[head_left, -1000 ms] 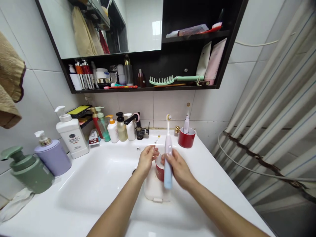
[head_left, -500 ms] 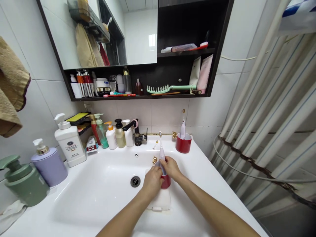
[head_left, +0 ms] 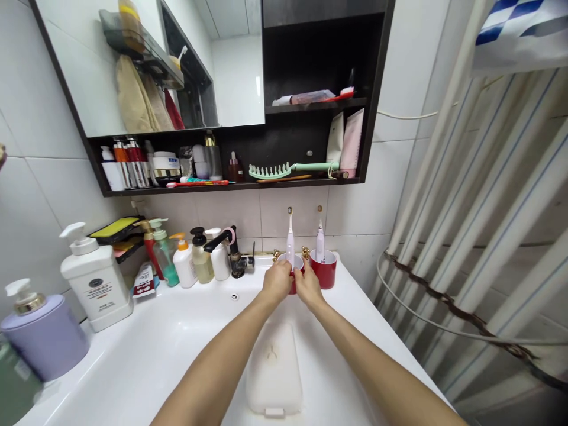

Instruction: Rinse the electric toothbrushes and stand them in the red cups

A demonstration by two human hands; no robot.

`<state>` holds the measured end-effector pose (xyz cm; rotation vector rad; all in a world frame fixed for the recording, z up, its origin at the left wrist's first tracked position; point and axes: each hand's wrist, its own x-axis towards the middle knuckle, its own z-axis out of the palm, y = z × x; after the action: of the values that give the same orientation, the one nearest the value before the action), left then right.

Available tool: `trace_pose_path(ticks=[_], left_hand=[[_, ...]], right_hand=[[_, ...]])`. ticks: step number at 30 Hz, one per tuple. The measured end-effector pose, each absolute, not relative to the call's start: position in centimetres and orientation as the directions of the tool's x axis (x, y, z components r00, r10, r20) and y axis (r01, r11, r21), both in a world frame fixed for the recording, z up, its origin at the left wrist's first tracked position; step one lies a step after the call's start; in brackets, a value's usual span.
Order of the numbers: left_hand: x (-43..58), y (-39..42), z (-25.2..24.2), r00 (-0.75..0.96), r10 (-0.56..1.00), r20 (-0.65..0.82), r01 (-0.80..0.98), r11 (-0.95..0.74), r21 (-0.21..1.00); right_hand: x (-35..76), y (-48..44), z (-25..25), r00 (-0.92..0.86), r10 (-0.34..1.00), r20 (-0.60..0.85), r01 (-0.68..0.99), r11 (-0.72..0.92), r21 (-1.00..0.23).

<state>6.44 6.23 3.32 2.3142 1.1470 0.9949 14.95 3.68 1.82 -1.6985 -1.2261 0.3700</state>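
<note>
Between my two hands is a red cup (head_left: 293, 286) with a white inside and a gold handle, at the back rim of the sink. A pale electric toothbrush (head_left: 290, 244) stands upright in it, brush head up. My left hand (head_left: 277, 280) closes round the cup's left side. On its right side, my right hand (head_left: 308, 283) grips with fingers bent against the cup. Just right of it stands a second red cup (head_left: 326, 275), holding another pale electric toothbrush (head_left: 320, 241). A white translucent case (head_left: 274, 373) lies below my forearms.
The white sink (head_left: 164, 343) spreads to the left, with a black faucet (head_left: 237, 257) behind it. Several pump bottles (head_left: 186, 263) line the left and back rim. A dark mirror cabinet (head_left: 231, 186) hangs above, its shelves holding a green hairbrush (head_left: 270, 171) and cosmetics. White folded panels (head_left: 483, 207) stand at right.
The cup with its toothbrush has moved from over the sink to the back rim beside the other cup. My right hand has shifted from the toothbrush to the cup's side. The view has shifted.
</note>
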Motion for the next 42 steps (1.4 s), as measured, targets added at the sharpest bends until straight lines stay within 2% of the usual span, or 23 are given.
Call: trace_pose_path(ticks=[8, 14, 16, 18, 20, 22, 24, 26, 29, 32, 35, 37, 42], left_hand=[[9.0, 9.3, 2.6, 0.381, 0.823, 0.422, 0.536, -0.568, 0.624], [9.0, 8.9, 2.9, 0.324, 0.811, 0.487, 0.51, -0.583, 0.633], [8.4, 8.0, 3.6, 0.235, 0.818, 0.525, 0.454, -0.57, 0.685], [7.5, 6.6, 4.8, 0.143, 0.859, 0.491, 0.303, -0.51, 0.805], [6.5, 4.5, 6.5, 0.142, 0.896, 0.422, 0.029, -0.43, 0.903], [5.6, 2.1, 8.4, 0.213, 0.861, 0.462, -0.289, -0.397, 0.871], [4.8, -0.2, 10.1, 0.286, 0.807, 0.517, -0.486, -0.342, 0.804], [4.3, -2.0, 11.1, 0.322, 0.773, 0.547, -0.579, -0.296, 0.76], [3.8, -3.1, 11.4, 0.335, 0.776, 0.535, -0.615, -0.251, 0.748], [3.3, -3.1, 11.0, 0.335, 0.857, 0.391, -0.598, -0.127, 0.791], [3.3, -2.8, 10.8, 0.424, 0.889, 0.172, -0.504, 0.074, 0.861], [3.6, -2.5, 10.8, 0.482, 0.872, 0.08, -0.417, 0.149, 0.897], [5.3, -1.4, 9.4, 0.479, 0.877, -0.034, -0.28, 0.19, 0.941]], right_hand=[[16.7, 6.7, 1.5, 0.461, 0.849, 0.259, 0.515, -0.019, -0.857], [16.4, 6.2, 1.8, 0.448, 0.817, 0.363, 0.509, 0.101, -0.855], [16.1, 5.2, 2.4, 0.45, 0.793, 0.41, 0.504, 0.153, -0.85], [15.6, 3.7, 3.5, 0.444, 0.784, 0.435, 0.489, 0.195, -0.85], [15.0, 1.6, 5.3, 0.411, 0.791, 0.454, 0.403, 0.288, -0.868], [14.1, -0.7, 7.5, 0.338, 0.791, 0.509, 0.129, 0.497, -0.858], [13.2, -2.9, 9.6, 0.248, 0.776, 0.579, -0.109, 0.617, -0.779], [12.5, -4.5, 10.9, 0.205, 0.767, 0.608, -0.249, 0.642, -0.726], [12.0, -5.7, 11.3, 0.207, 0.799, 0.564, -0.353, 0.599, -0.719], [11.9, -5.8, 10.8, 0.253, 0.852, 0.459, -0.418, 0.524, -0.742], [11.7, -5.6, 10.4, 0.303, 0.883, 0.357, -0.4, 0.458, -0.794], [11.5, -5.2, 10.1, 0.331, 0.88, 0.341, -0.319, 0.444, -0.837], [13.1, -2.6, 8.2, 0.434, 0.811, 0.391, 0.163, 0.356, -0.92]])
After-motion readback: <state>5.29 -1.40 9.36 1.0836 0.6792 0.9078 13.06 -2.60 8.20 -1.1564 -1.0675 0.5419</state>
